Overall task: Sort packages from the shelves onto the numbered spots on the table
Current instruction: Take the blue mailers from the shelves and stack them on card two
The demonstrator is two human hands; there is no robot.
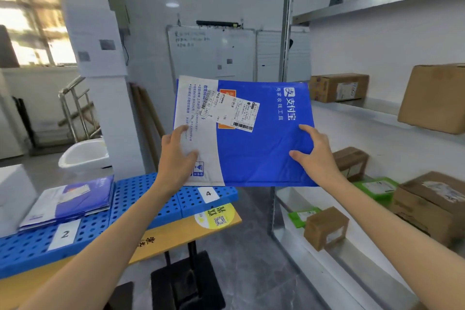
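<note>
**A:** So, where is the blue mailer [261, 151] right now?

**B:** Up in the air in front of the person, printed face toward the camera. The left hand [176, 158] grips its white end, thumb on the front. The right hand [314, 153] grips the blue end the same way.

**A:** What would make this step go well?

**B:** Read the shipping label [234, 111] first. It sits turned sideways and the print is too small for me, so I can't say which spot it calls for.

**A:** And then?

**B:** Match it to a number tag. Tag 4 [208, 194] lies just below the mailer on the blue mat [141, 199]. Tag 2 [65, 234] is further left, with a stack of flat mailers [73, 201] behind it. I'd lay it flat inside one spot, leaving the tag uncovered.

**A:** Anything nearby to mind?

**B:** The table [176, 233] ends close by. Cardboard boxes [339, 87] sit on the shelves [372, 108] to the right, apart from the mailer.
</note>
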